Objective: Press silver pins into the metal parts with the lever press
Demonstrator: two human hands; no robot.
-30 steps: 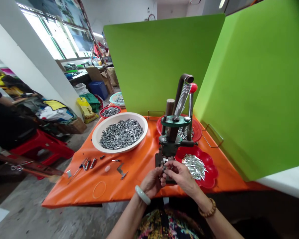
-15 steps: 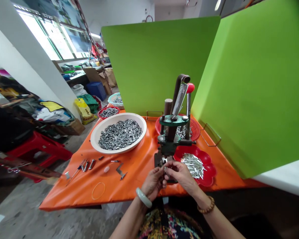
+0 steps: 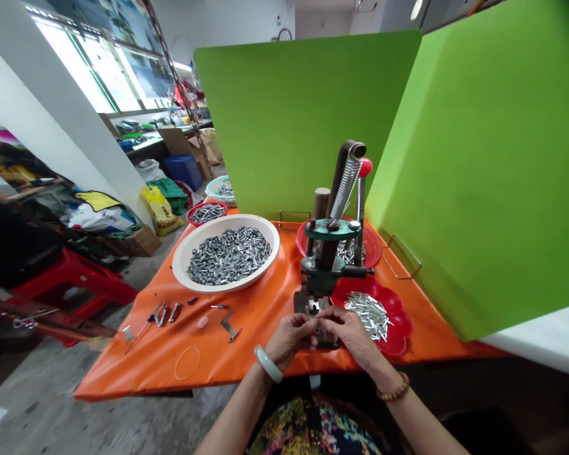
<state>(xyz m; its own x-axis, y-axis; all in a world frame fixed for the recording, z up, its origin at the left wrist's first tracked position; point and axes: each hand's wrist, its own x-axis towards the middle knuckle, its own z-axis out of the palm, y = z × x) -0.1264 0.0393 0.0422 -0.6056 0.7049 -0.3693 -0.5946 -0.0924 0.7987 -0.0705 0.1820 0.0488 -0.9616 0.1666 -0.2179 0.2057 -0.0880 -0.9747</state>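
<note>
Close in front of a hand-lever press [image 3: 323, 275], my left hand [image 3: 291, 338] and my right hand [image 3: 348, 332] meet fingertip to fingertip. Both are closed in a pinch. What lies between the fingers is too small and covered to make out. The press has a green plate, a coil spring and a lever with a red knob; my fingers hide part of its base. Right of the press, beside my right hand, a red scalloped dish [image 3: 401, 316] holds thin silvery metal pieces [image 3: 367, 314].
A white basin [image 3: 180, 265] of small grey metal parts [image 3: 230, 256] stands left on the orange table cover [image 3: 146, 373]. Loose tools [image 3: 161, 315], a bent metal strip [image 3: 228, 325] and a rubber band [image 3: 187, 363] lie nearer. Green panels [image 3: 308, 126] border the back and right. Behind the press sits a red basket [image 3: 373, 246].
My left hand has turned slightly, its fingers now more level, and its wrist has shifted a little left. Both hands remain together before the press.
</note>
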